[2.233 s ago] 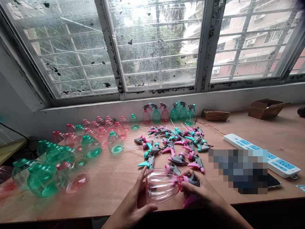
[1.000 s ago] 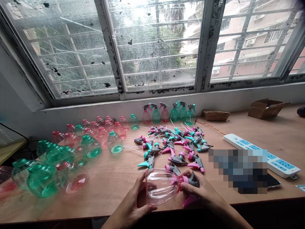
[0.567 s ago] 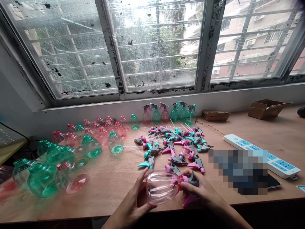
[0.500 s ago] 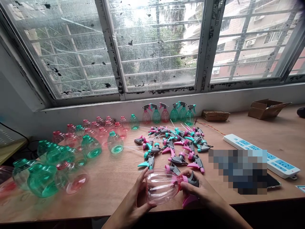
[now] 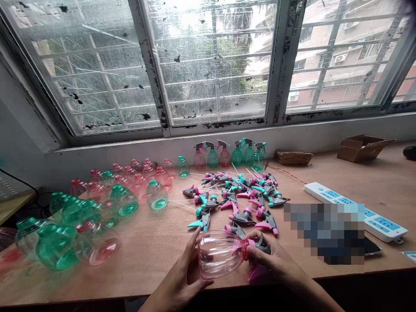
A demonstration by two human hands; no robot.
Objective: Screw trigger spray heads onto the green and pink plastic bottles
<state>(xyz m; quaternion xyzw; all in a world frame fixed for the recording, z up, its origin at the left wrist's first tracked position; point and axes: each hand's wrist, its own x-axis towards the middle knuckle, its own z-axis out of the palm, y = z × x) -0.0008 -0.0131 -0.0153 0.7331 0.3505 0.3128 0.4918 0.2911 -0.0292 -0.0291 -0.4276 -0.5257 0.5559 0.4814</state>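
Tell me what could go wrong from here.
The pink bottle, held sideways near the front edge of the table, might drop if the left hand loosens. The sprayer head gripped by the right hand could sit crooked on the bottle. Loose sprayer heads lying just beyond might get knocked.

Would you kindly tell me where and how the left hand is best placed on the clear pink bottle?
Probably at the wide base end of the clear pink bottle, coming from the left with a spread grip. It is held sideways, base toward the left hand, while its narrower neck points right, where the right hand grips the pink collar.
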